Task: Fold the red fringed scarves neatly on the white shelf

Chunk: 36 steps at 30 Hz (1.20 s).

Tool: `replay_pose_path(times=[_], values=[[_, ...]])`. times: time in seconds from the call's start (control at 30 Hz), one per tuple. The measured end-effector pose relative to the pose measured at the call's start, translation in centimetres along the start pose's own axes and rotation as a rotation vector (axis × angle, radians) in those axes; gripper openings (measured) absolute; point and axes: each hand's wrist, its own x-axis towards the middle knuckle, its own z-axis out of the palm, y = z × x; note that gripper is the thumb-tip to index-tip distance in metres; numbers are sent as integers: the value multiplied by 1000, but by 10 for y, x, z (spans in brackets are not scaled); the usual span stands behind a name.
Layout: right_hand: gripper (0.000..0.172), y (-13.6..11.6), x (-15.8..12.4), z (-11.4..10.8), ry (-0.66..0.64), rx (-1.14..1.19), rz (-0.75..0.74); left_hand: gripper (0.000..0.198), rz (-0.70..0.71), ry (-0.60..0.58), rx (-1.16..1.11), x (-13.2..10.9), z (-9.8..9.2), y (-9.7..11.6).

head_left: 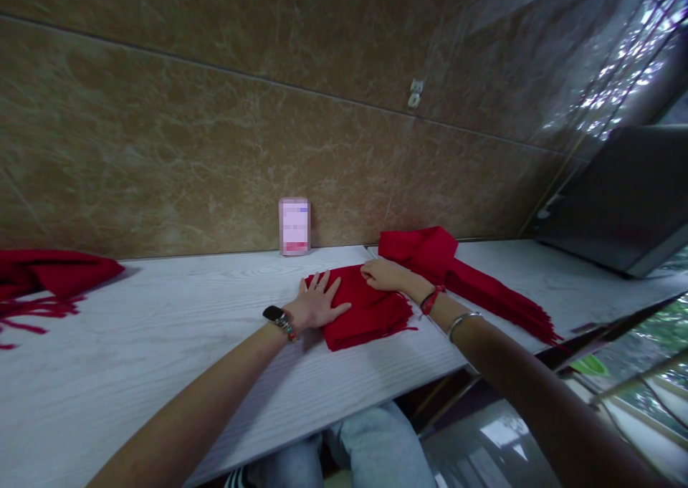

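A folded red scarf (362, 312) with a fringe at its right end lies on the white wood-grain table in front of me. My left hand (321, 302) presses flat on its left part, fingers spread. On the scarf's far right edge rests my right hand (384, 274), its fingers curled in; whether they pinch the cloth I cannot make out. Just behind and to the right, a second red scarf (473, 280) lies loosely folded, its fringed end trailing toward the front edge. Another red fringed scarf (56, 273) lies at the far left.
A phone (294, 228) with a lit screen leans upright against the brown marbled wall (215, 151). A large dark box-like object (618, 201) stands at the table's right end. The table's front edge (344, 427) runs just above my legs.
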Motion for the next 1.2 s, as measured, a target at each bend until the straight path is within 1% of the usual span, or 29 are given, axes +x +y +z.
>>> replay_pose_path(times=[0.1,0.17,0.23,0.27,0.3,0.33,0.37,0.43,0.5,0.53,0.6,0.67,0.7,0.73,0.77,0.83,0.87,0.9,0.93,1.0,1.03,1.07,1.13,1.2], values=[[15,26,-14,-4,-7,-4,110,77,4,-17,-7,1,-1,-1],[18,31,-24,-9,34,-9,157,79,2,-40,3,2,-3,-2],[21,21,-30,-14,133,15,149,80,-5,-76,10,1,-6,-3],[22,11,-32,-15,196,46,111,81,-11,-97,9,1,-9,-4],[21,-2,-33,-15,273,100,48,81,-22,-119,4,0,-11,-6],[19,-15,-33,-14,335,166,-51,82,-33,-139,-2,-2,-13,-8],[18,-28,-33,-13,335,212,-155,83,-44,-158,-6,-3,-14,-11],[14,-44,-34,-9,247,224,-301,85,-48,-189,-16,-6,-16,-19],[13,-44,-37,-6,141,179,-344,86,-35,-208,-26,-8,-17,-25],[13,-37,-40,-5,97,154,-336,87,-29,-214,-30,-8,-17,-28],[14,-17,-49,-3,3,112,-288,87,-17,-223,-32,-8,-18,-31],[14,5,-61,1,-78,74,-187,87,-15,-231,-26,-7,-21,-32],[14,12,-67,2,-86,66,-128,87,-17,-234,-20,-7,-23,-31],[14,16,-73,2,-57,73,-73,86,-16,-232,-8,-7,-25,-29],[15,16,-79,2,16,99,-31,84,-11,-223,8,-8,-28,-26],[16,4,-84,-3,232,197,-16,74,23,-177,46,-10,-31,-18],[16,-7,-84,-7,333,252,-46,68,48,-144,57,-12,-31,-12],[16,-19,-83,-11,401,298,-99,64,72,-112,57,-14,-30,-6],[16,-30,-80,-14,403,324,-174,63,94,-91,47,-16,-28,0],[16,-45,-73,-16,298,306,-309,70,105,-87,14,-19,-21,11],[16,-46,-71,-14,234,278,-339,75,101,-98,4,-20,-18,14],[16,-43,-69,-9,178,245,-338,79,95,-111,2,-20,-14,16],[16,-25,-72,4,105,188,-265,81,83,-129,17,-21,-9,16],[16,2,-82,18,65,153,-162,81,87,-145,28,-21,-8,15]])
